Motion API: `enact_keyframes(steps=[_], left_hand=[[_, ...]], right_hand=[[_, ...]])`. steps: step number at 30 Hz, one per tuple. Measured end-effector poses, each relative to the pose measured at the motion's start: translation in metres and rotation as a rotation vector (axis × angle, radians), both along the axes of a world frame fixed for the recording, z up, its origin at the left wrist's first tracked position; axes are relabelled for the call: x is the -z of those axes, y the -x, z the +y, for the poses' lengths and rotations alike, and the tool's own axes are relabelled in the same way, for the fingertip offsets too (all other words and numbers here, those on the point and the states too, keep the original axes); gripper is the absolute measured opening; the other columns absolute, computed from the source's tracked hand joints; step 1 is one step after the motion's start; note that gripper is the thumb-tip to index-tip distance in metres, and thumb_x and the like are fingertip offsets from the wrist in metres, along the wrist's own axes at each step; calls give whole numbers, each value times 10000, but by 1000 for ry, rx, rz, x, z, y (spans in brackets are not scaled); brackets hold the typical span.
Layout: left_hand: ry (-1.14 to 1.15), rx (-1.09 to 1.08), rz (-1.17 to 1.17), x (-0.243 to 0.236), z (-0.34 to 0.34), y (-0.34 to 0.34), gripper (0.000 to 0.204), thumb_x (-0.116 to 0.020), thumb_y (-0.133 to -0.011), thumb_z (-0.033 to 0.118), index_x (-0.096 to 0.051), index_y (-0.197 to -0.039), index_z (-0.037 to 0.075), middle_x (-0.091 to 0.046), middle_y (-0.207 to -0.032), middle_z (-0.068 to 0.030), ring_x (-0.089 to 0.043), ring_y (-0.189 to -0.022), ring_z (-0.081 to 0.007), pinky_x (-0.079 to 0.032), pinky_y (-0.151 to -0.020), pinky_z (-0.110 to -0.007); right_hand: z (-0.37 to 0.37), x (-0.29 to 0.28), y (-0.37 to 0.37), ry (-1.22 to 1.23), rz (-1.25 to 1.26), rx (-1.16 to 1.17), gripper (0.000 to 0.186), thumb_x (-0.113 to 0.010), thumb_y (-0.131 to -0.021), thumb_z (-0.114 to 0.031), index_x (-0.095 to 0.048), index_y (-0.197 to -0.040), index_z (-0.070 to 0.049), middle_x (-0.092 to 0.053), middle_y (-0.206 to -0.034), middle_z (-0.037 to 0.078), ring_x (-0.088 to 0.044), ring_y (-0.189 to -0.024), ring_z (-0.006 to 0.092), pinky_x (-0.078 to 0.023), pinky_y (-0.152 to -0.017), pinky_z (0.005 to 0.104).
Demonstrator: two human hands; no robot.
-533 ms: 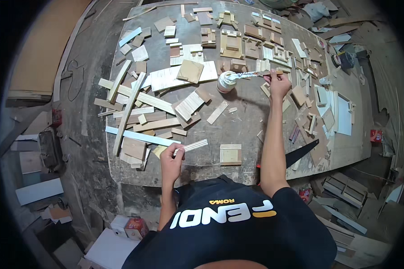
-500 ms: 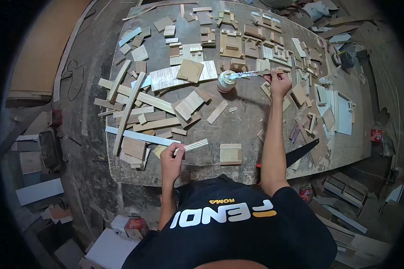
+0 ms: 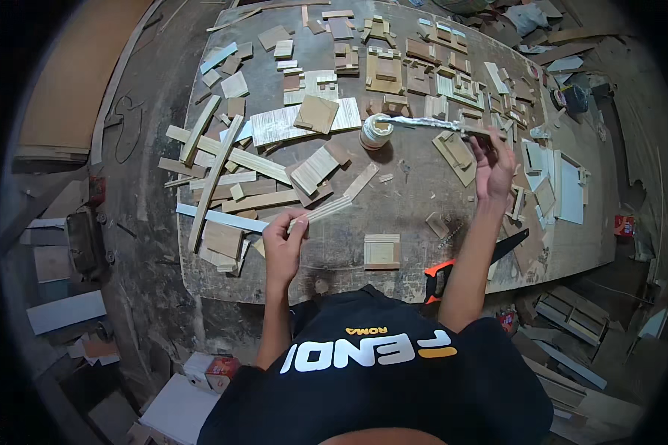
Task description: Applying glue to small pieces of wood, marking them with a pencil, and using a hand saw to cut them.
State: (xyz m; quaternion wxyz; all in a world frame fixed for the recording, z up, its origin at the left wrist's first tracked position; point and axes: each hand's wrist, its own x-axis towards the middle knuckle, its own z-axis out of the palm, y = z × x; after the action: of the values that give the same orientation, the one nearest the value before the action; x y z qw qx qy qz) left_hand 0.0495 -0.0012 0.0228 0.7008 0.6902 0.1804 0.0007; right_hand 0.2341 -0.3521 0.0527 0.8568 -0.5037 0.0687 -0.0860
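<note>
My left hand (image 3: 282, 241) is closed on a thin grooved wooden strip (image 3: 329, 211), which points up and to the right over the near part of the table. Further right, my right hand (image 3: 496, 169) grips the end of a long stick (image 3: 432, 123) coated in a white, glue-like paste. The stick's far end rests at the mouth of a small open jar (image 3: 376, 136), whose rim is smeared white. Between my forearms, near the front edge, lies a small square wooden piece (image 3: 381, 256) with strips along its top.
A handsaw (image 3: 439, 279) with an orange and black handle lies beside my right forearm. Wood offcuts (image 3: 237, 167) are piled on the left. Several small wooden assemblies (image 3: 384, 70) fill the table's far side and right. Boards and scraps (image 3: 67, 313) clutter the floor.
My right hand has moved right and slightly down, drawing the stick outward so its end is at the jar's mouth. My left hand has raised the strip slightly.
</note>
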Motion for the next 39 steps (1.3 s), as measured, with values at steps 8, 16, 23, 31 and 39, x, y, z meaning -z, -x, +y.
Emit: enact_keyframes(steps=[8,16,23,31,39], left_hand=[[184,42,-203,-70,-30,-17,159,-579,-953,129,-663,-984,-1,-544,-711,25,-449,-632,-34,-319,-546,-193],[153,104,-307,-112,-50,3,171,-570,-957,114,-645,-984,-38,-553,-720,6,-478,-660,-52,-376,-593,-201],[114,115,-360,-135,-56,25,169,-573,-961,106,-644,-1000,-42,-563,-736,3,-478,-666,-46,-384,-598,-195],[40,123,-421,-142,-63,40,169,-566,-969,101,-646,-1005,-43,-562,-720,4,-483,-654,-48,-391,-590,-196],[16,180,-424,-143,-61,45,185,-563,-973,113,-641,-991,-54,-575,-728,-7,-492,-656,-53,-401,-594,-198]], right_hand=[[-7,-68,85,-269,-105,-74,205,-499,-884,-13,-532,-1079,39,-572,-1197,244,-538,-1216,400,-596,-891,356],[-27,-87,136,-278,-197,-89,198,-483,-846,-34,-503,-1038,9,-587,-1082,202,-587,-1135,373,-627,-754,358],[-31,-103,163,-149,-274,-58,152,-483,-825,-30,-462,-974,-14,-598,-1062,204,-607,-1115,365,-626,-778,362],[-42,-109,180,-31,-290,-61,136,-503,-900,-46,-487,-1029,-6,-639,-1057,298,-671,-993,394,-616,-798,431],[-61,-106,196,29,-385,27,166,-507,-899,-62,-432,-1043,-23,-641,-1041,305,-678,-952,407,-611,-809,450]])
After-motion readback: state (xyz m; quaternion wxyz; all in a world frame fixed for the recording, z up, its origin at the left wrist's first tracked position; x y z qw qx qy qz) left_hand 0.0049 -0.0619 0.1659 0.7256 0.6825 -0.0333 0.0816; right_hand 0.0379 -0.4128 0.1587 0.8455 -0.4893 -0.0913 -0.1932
